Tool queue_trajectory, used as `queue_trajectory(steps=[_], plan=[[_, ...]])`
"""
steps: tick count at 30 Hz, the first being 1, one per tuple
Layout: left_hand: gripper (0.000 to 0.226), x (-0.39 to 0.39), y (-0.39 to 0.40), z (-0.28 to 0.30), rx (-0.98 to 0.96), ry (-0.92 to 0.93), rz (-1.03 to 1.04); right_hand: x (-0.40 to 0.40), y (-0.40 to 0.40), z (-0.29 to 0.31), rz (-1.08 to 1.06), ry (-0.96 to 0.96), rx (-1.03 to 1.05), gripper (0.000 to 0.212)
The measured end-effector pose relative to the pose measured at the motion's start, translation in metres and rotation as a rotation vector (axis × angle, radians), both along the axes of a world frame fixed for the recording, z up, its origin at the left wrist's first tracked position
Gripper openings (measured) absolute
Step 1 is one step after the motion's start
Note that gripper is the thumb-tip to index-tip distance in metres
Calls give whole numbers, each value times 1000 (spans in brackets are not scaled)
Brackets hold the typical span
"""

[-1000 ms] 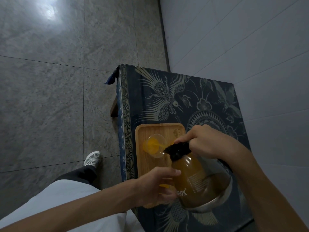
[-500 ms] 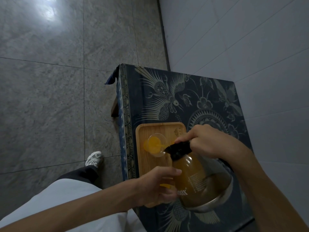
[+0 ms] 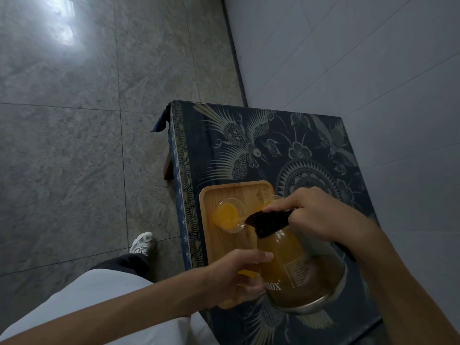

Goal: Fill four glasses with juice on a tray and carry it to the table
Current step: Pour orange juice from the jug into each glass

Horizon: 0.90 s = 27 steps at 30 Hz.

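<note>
A wooden tray (image 3: 231, 192) lies on a small table covered with a dark patterned cloth (image 3: 224, 135). My right hand (image 3: 321, 215) grips the black top of a glass jug (image 3: 298, 267) of orange juice, tilted with its spout over a clear glass (image 3: 227, 215) on the tray. That glass holds orange juice. My left hand (image 3: 236, 275) is wrapped around another glass of juice (image 3: 245, 272) at the tray's near end, mostly hidden by my fingers. The rim of a further glass (image 3: 270, 201) peeks out behind my right hand.
A white tiled wall (image 3: 361, 58) runs along the table's right and far sides. Grey stone floor tiles (image 3: 74, 145) lie to the left. My leg and a white shoe (image 3: 143, 244) stand beside the table's left edge.
The juice level in the far glass has risen slightly. Both hands and the jug have stayed almost in place.
</note>
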<state>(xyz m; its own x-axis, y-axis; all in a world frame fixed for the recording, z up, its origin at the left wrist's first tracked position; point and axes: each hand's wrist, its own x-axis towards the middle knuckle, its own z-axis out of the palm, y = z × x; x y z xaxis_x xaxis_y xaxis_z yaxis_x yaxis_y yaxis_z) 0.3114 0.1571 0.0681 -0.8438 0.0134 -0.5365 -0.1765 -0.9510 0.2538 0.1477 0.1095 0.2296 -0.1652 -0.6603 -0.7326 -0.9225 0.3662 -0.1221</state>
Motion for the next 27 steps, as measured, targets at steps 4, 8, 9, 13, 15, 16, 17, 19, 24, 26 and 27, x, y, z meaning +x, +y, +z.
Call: queue_trajectory(steps=[4, 8, 9, 13, 15, 16, 17, 19, 24, 26, 27], plan=[[60, 0, -2, 7, -45, -9, -11, -6, 11, 6, -20, -37, -60, 59], [55, -4, -6, 15, -177, -66, -20, -14, 24, 14, -60, -75, -166, 62], [56, -5, -7, 18, -207, -69, -27, -17, 28, 16, -72, -85, -191, 61], [56, -8, -13, 26, -321, -91, -43, -25, 46, 23, -124, -140, -304, 63], [60, -10, -17, 29, -378, -98, -45, -28, 58, 27, -150, -161, -371, 66], [62, -11, -18, 31, -404, -97, -49, -30, 65, 29, -166, -167, -409, 68], [63, -13, -20, 34, -426, -93, -52, -31, 72, 31, -188, -174, -450, 70], [65, -16, -22, 40, -483, -79, -62, -32, 87, 34, -241, -186, -540, 74], [59, -27, -19, 54, -586, -31, -92, -31, 133, 35, -342, -172, -746, 76], [55, -32, -13, 58, -633, -7, -112, -29, 154, 34, -398, -158, -812, 79], [56, -33, -9, 61, -661, 4, -129, -28, 164, 34, -430, -153, -838, 80]])
